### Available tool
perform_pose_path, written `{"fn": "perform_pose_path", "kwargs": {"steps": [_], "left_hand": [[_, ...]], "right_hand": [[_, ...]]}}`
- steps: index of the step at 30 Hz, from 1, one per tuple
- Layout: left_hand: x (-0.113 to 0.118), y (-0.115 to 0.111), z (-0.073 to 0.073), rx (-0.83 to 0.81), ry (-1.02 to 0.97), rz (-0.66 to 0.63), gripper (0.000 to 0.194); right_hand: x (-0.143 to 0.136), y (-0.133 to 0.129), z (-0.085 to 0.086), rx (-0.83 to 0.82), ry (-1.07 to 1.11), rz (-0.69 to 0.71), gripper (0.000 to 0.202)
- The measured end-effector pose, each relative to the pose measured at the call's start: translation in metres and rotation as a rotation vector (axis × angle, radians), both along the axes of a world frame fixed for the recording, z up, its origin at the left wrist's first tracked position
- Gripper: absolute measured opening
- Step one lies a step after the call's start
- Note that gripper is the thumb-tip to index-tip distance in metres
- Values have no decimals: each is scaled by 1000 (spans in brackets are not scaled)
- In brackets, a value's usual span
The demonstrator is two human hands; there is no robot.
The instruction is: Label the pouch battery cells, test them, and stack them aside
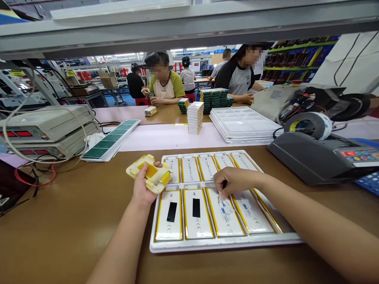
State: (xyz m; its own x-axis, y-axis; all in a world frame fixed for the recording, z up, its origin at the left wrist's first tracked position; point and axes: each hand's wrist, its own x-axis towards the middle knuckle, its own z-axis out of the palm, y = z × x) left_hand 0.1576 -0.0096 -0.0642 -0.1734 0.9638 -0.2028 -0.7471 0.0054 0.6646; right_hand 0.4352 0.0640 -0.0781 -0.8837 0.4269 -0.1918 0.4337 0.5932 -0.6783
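My left hand (pixel 143 183) is closed round a cream-coloured plastic jig (pixel 139 167) with amber tape on it, held over the left edge of a white tray (pixel 225 241). Flat battery packs with yellow edges lie in the tray's compartments. Two in the near row, the left battery (pixel 167 230) and the one beside it (pixel 197 230), each carry a black tape patch (pixel 196 208). Above the third, my right hand (pixel 232 180) pinches a small black tape piece, mostly hidden by the fingers. Crumpled clear film with blue print (pixel 225 211) lies on that battery; similar film (pixel 246 206) lies on the fourth.
A tape dispenser (pixel 319 157) with a tape roll (pixel 310 124) stands at the right. Behind the tray are stacked white trays (pixel 239 124) and a battery stack (pixel 195 118). Green boards (pixel 112 138) and instruments with cables (pixel 47 126) are at left. Co-workers sit opposite.
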Motion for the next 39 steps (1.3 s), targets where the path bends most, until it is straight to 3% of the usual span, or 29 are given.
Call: {"fn": "perform_pose_path", "kwargs": {"steps": [13, 17, 22, 25, 27, 32, 33, 37, 39], "left_hand": [[0, 5, 1, -23, 50, -12, 26], [0, 5, 2, -26, 81, 5, 26], [0, 5, 2, -8, 55, 8, 23], [-1, 5, 1, 8, 30, -14, 23], [-2, 5, 1, 13, 26, -40, 23], [-2, 4, 4, 20, 42, -47, 23], [-1, 4, 4, 18, 45, -41, 23], [3, 6, 7, -7, 59, -2, 26], [4, 6, 7, -23, 71, 21, 27]], "right_hand": [[3, -7, 9, 84, 4, 15, 17], [3, -9, 9, 134, 35, -59, 17], [3, -9, 5, 72, 17, 39, 19], [1, -10, 5, 79, 50, 23, 19], [2, -14, 7, 12, 76, 41, 22], [22, -21, 21, -321, 130, 305, 32], [29, -20, 22, -294, 121, 253, 32], [52, -8, 15, 62, -75, -204, 25], [58, -2, 8, 150, -131, -248, 23]]}}
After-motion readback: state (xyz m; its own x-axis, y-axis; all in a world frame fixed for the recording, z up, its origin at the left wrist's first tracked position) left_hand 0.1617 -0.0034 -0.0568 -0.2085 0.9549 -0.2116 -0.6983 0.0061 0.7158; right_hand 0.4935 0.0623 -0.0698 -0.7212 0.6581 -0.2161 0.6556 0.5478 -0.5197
